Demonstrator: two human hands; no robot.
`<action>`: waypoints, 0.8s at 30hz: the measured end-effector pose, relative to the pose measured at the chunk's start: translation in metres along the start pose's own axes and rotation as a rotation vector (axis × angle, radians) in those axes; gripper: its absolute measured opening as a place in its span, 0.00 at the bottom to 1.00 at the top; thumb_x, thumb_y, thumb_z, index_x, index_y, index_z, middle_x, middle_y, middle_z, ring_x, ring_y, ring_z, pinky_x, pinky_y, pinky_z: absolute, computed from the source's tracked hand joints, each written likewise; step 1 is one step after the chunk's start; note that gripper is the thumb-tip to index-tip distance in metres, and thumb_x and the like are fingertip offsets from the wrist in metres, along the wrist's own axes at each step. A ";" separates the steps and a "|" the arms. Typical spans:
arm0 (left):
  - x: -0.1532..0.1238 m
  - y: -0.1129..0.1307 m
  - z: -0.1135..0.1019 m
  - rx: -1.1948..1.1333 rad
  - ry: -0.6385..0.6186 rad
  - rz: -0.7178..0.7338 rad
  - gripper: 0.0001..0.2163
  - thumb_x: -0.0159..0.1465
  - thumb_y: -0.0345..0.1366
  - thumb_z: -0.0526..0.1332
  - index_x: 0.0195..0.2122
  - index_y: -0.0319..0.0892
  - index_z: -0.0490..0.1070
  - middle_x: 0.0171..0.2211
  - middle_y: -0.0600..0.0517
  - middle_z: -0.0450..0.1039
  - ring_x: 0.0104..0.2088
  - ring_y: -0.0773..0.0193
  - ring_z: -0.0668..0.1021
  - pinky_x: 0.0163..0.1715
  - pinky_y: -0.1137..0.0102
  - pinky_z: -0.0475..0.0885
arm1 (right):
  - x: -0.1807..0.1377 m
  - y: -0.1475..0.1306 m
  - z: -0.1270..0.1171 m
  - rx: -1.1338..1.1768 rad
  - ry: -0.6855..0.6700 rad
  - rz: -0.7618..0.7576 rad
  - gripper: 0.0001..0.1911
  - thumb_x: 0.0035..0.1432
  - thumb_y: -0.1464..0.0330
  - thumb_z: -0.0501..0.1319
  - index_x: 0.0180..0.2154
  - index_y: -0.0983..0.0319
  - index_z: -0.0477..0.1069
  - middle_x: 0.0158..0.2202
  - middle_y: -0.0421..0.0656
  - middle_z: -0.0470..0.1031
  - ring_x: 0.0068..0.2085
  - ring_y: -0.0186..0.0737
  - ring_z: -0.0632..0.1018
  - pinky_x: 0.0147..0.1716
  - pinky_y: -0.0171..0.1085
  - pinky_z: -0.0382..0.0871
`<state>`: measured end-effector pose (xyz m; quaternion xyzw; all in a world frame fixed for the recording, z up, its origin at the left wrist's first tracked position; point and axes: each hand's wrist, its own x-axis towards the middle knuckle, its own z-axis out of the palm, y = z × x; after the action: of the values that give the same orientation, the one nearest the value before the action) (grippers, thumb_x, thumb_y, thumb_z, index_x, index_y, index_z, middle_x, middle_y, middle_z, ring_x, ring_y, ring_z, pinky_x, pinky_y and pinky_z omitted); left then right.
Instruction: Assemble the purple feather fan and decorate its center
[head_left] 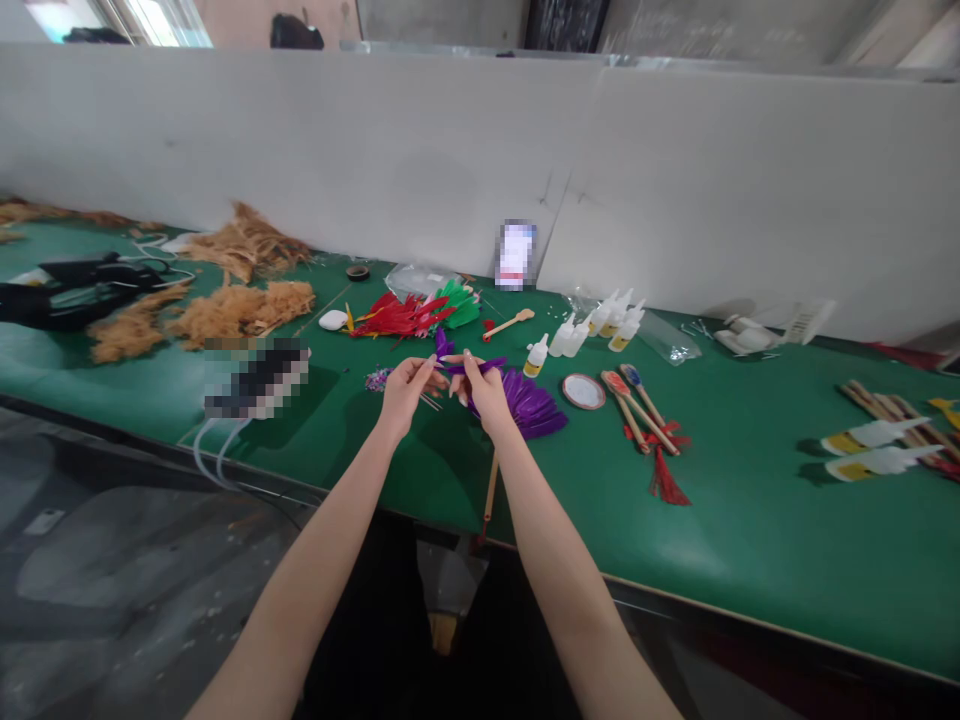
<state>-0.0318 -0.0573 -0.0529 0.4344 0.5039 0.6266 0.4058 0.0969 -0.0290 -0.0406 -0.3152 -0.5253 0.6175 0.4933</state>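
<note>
My left hand (405, 388) and my right hand (480, 392) meet over the green table (750, 520), both pinched on a single purple feather (447, 358) held between them. Just right of my right hand lies a fan of purple feathers (534, 405); its wooden handle (491, 485) points toward me, over the table's front edge. A small heap of purple bits (376, 379) lies left of my left hand.
Red feathers (394, 317) and green feathers (459, 303) lie behind my hands. Several white glue bottles (600, 325), a round lid (583, 391) and wooden handles with red tassels (649, 425) lie to the right. Tan fibre heaps (225, 310) cover the left. A white partition stands behind.
</note>
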 end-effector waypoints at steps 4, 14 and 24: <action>0.000 0.001 -0.001 0.051 0.001 0.045 0.13 0.57 0.44 0.65 0.26 0.40 0.66 0.18 0.56 0.72 0.18 0.72 0.72 0.21 0.76 0.66 | 0.000 0.000 -0.003 0.038 -0.074 0.066 0.30 0.53 0.45 0.55 0.37 0.66 0.74 0.15 0.36 0.69 0.13 0.26 0.61 0.14 0.30 0.54; -0.003 0.005 -0.001 0.033 -0.022 0.015 0.17 0.59 0.48 0.62 0.22 0.41 0.66 0.11 0.58 0.65 0.13 0.72 0.69 0.17 0.76 0.63 | -0.002 -0.002 -0.007 0.025 -0.096 0.057 0.24 0.53 0.49 0.59 0.37 0.64 0.75 0.20 0.36 0.71 0.17 0.25 0.65 0.16 0.28 0.60; 0.000 0.003 -0.003 -0.068 0.032 -0.029 0.21 0.57 0.53 0.60 0.18 0.42 0.63 0.08 0.59 0.57 0.09 0.73 0.62 0.10 0.75 0.55 | -0.008 -0.003 0.004 -0.183 -0.054 -0.144 0.10 0.53 0.62 0.63 0.36 0.61 0.77 0.35 0.42 0.76 0.24 0.29 0.74 0.21 0.29 0.70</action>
<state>-0.0345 -0.0585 -0.0500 0.4027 0.4952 0.6443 0.4214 0.0972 -0.0382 -0.0375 -0.3037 -0.6136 0.5385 0.4912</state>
